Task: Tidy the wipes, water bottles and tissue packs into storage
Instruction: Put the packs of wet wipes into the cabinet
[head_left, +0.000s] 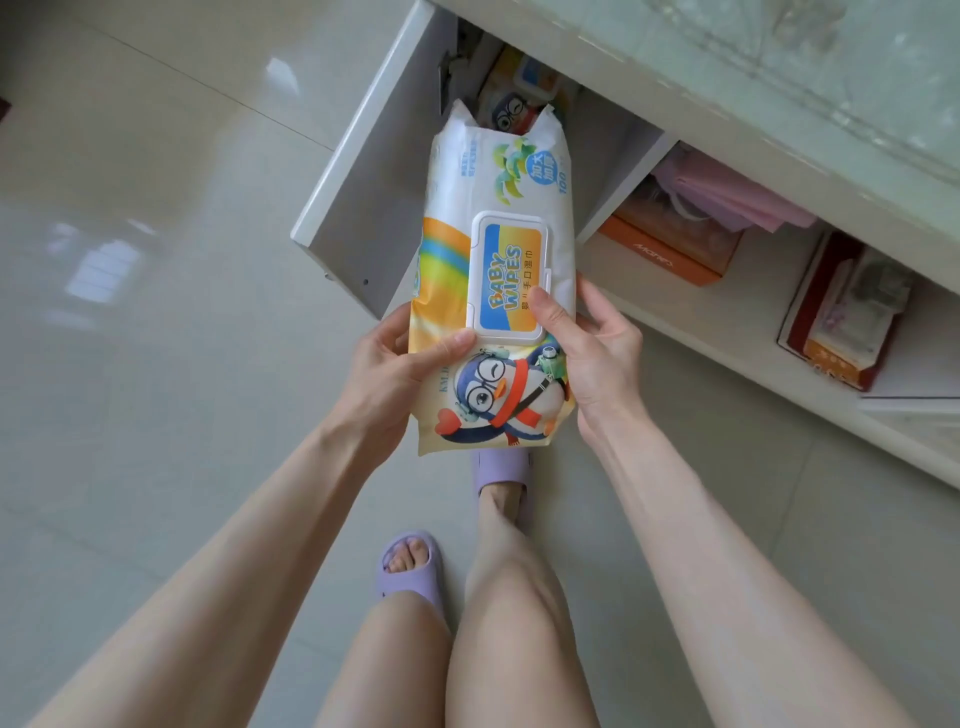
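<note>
While both hands are wrapped around it, the soft yellow-and-white plastic pack of baby wipes with the cartoon penguin (493, 291) is hanging in the air right in front of the open cabinet, far end aimed at the left compartment. The left hand (395, 374) has its thumb pressed on the front just under the white rectangular flip lid (510, 278), and the right hand (592, 353) clamps the opposite edge with its thumb on the lid's near right corner, so both are closed on the pack and nothing is loose. The white cabinet door (363, 171) is swung open to the left, and inside I can make out another pack of wipes with the same penguin print (511, 96) already sitting at the far end, partly hidden behind the one being held. Looks to me like the pack is about to get slid in on top of or next to that one. What could go wrong: it's a squishy pack held only at its near half, so the far end could droop and snag on the cabinet's edge or shove the stored pack further in. That right thumb on the lid could also pop it open if it pushes too hard. The right-hand compartment has an orange cardboard box (670, 254) and some pink folded fabric (727, 192), well apart from the action. No water bottles in view, so I'd guess a fair bit is left.
</note>
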